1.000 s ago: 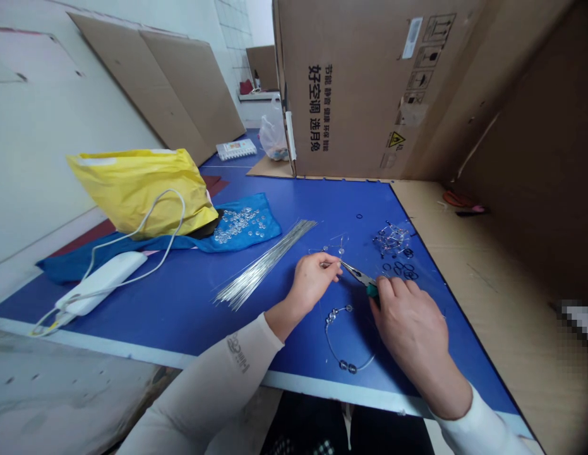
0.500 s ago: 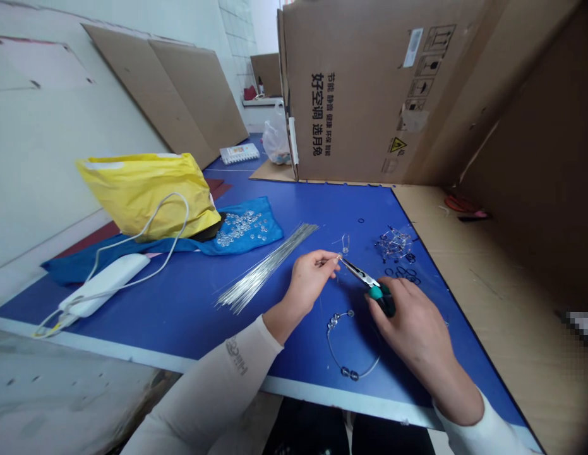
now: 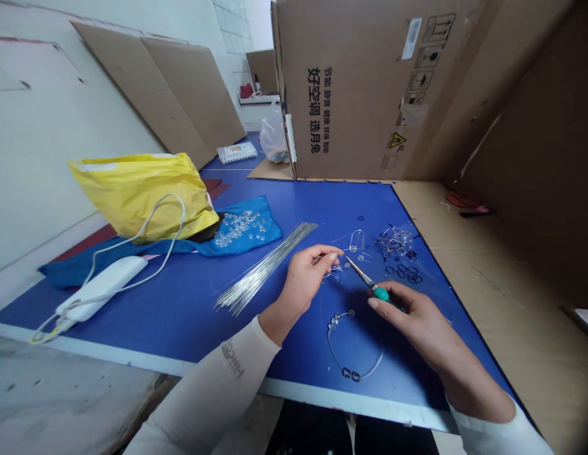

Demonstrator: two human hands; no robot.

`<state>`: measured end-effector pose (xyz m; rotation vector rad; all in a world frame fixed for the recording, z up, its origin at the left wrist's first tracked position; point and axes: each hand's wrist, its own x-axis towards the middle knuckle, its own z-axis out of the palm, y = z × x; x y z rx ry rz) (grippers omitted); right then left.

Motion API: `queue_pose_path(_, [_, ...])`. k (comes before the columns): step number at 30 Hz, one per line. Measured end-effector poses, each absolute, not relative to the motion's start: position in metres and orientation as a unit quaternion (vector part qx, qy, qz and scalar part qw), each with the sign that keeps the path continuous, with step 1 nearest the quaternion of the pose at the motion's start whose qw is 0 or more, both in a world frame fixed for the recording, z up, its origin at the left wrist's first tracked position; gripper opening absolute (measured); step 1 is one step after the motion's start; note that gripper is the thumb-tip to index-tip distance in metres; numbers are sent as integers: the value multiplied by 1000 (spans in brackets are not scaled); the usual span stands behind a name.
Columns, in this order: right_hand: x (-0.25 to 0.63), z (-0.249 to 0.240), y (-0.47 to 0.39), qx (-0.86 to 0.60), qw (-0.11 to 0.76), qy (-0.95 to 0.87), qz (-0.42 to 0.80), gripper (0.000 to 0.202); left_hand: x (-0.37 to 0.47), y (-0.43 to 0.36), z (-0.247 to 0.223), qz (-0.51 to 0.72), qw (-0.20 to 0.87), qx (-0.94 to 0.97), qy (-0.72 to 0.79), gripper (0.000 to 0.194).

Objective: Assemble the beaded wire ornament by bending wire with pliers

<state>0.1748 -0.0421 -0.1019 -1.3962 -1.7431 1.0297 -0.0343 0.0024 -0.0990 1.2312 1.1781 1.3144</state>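
Note:
My left hand (image 3: 309, 276) pinches a thin piece of wire (image 3: 342, 254) between thumb and fingertips. My right hand (image 3: 414, 314) is wrapped round needle-nose pliers (image 3: 363, 272) with green and black handles; their tip is at the left fingertips, close to the wire. Whether the jaws touch the wire I cannot tell. Bent wire pieces with clear beads (image 3: 355, 246) lie just beyond the hands. Nearer to me on the blue table (image 3: 294, 344) is a loop of wire (image 3: 330, 346) strung with several clear and dark beads.
A bundle of straight wires (image 3: 268, 268) lies left of my hands. Clear beads (image 3: 241, 227) are spread on a blue cloth (image 3: 270, 221) beside a yellow bag (image 3: 146, 196) and a white power strip (image 3: 104, 285). Black rings (image 3: 410, 273) and wire pieces (image 3: 393, 241) lie right, before a large cardboard box (image 3: 360, 95).
The pliers have turned and their tip has drawn slightly back from the left fingertips. My right hand has moved a little right. My left hand stays nearly in place.

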Motion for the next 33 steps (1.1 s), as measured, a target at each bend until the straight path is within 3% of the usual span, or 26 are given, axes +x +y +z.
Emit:
queue_pose_path(7, [178, -102, -43, -530, 329, -654, 429, 32, -40, 3, -96, 517, 419, 566, 486, 15])
queue_pose_path(33, [189, -113, -40, -533, 312, -676, 402, 35, -40, 3, -97, 458, 373, 631, 503, 16])
